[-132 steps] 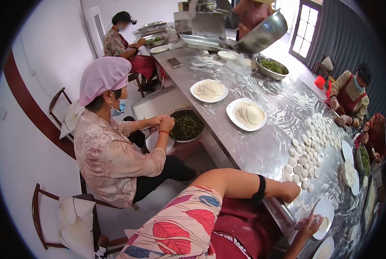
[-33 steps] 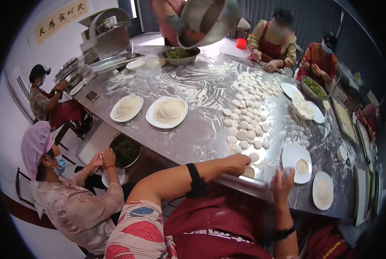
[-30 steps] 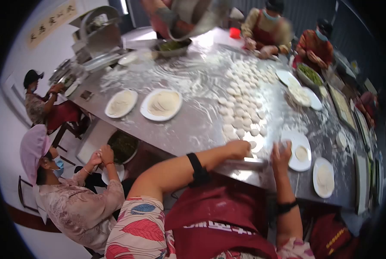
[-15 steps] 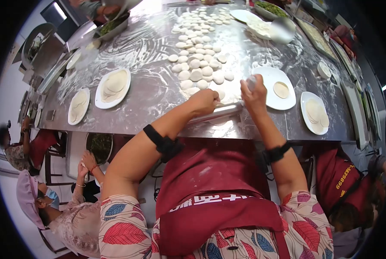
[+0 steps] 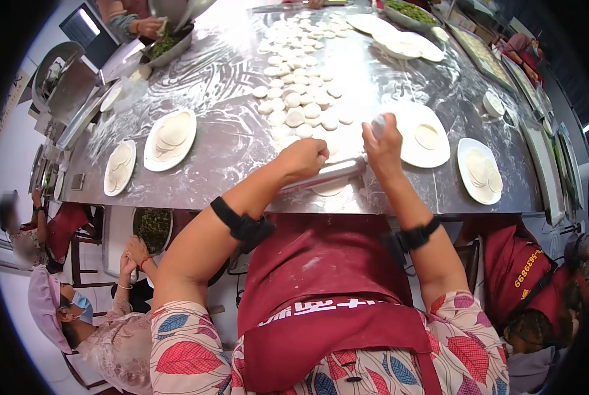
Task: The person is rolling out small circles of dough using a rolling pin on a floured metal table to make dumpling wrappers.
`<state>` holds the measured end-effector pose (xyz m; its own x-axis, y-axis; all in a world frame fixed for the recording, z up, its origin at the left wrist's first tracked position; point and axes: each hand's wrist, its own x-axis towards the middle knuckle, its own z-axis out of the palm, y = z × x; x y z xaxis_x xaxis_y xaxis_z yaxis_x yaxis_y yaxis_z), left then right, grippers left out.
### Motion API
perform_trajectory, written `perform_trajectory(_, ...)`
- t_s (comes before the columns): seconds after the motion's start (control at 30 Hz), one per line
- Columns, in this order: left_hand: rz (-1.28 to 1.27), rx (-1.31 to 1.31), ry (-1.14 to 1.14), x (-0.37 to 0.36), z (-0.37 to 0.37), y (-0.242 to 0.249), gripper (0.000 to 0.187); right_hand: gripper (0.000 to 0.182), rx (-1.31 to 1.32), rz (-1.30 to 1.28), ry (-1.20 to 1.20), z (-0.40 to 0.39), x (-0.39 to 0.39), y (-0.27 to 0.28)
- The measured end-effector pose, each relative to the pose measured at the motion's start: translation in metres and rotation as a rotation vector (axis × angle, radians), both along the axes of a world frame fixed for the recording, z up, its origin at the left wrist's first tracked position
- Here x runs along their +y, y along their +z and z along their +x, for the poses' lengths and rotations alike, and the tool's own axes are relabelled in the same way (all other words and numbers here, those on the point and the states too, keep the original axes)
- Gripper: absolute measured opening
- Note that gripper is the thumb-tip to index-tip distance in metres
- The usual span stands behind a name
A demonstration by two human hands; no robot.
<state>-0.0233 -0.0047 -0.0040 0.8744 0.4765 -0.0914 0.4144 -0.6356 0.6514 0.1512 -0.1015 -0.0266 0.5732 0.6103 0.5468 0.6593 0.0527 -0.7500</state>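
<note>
Fingers curled in, my left hand (image 5: 304,158) is closed above a shiny metal bar (image 5: 327,175) that looks like a rolling pin. What its fingers hold is hidden. At the bar's right end, my right hand (image 5: 383,146) is closed around something pale grey that I cannot make out clearly. Under the bar, near the table edge, shows part of a thin dough round (image 5: 332,189). Just beyond my hands lie many floured dough pieces (image 5: 298,99). A white plate (image 5: 439,151) beside my right hand carries one flat dough wrapper (image 5: 427,137).
Plates of stacked wrappers stand left (image 5: 184,112) and right (image 5: 465,146) on the floury metal table (image 5: 222,138). A co-worker's hand (image 5: 151,27) is over a bowl of greens (image 5: 176,52). Seated people flank me; a bowl of dark greens (image 5: 155,227) is below left.
My left hand and the metal bar have shifted slightly left and down. My right hand has moved only a little. At the far left of the table, a co-worker's hand now reaches over the greens.
</note>
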Motion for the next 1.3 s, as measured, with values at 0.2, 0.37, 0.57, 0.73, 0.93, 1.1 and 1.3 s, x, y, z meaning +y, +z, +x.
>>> perform_trajectory(0.2,0.098,0.085,-0.002,-0.012,-0.004,0.002,0.018,0.028,0.086,-0.015,0.048,-0.007,-0.04,-0.001)
perform_trajectory(0.37,0.083,0.03,0.032,-0.015,-0.01,-0.004,0.016,0.025,0.228,-0.02,0.072,-0.037,-0.096,0.004)
perform_trajectory(0.57,0.176,0.013,-0.003,-0.02,-0.011,-0.001,0.018,0.023,0.159,0.069,0.07,-0.036,-0.096,-0.003)
perform_trajectory(0.73,-0.127,-0.069,0.042,-0.016,-0.003,-0.009,0.012,0.022,0.046,0.085,0.039,-0.039,-0.099,0.008)
perform_trajectory(0.93,-0.54,-0.127,0.047,-0.016,0.064,0.008,0.016,0.023,0.1,0.103,0.124,-0.037,-0.103,0.009)
perform_trajectory(1.1,-0.809,-0.292,0.141,-0.012,0.122,0.038,0.034,0.021,-0.003,0.145,0.102,-0.034,-0.099,0.011)
perform_trajectory(1.3,0.449,-0.006,0.095,-0.015,0.062,0.009,0.02,0.022,0.055,0.127,0.139,-0.036,-0.1,0.012)
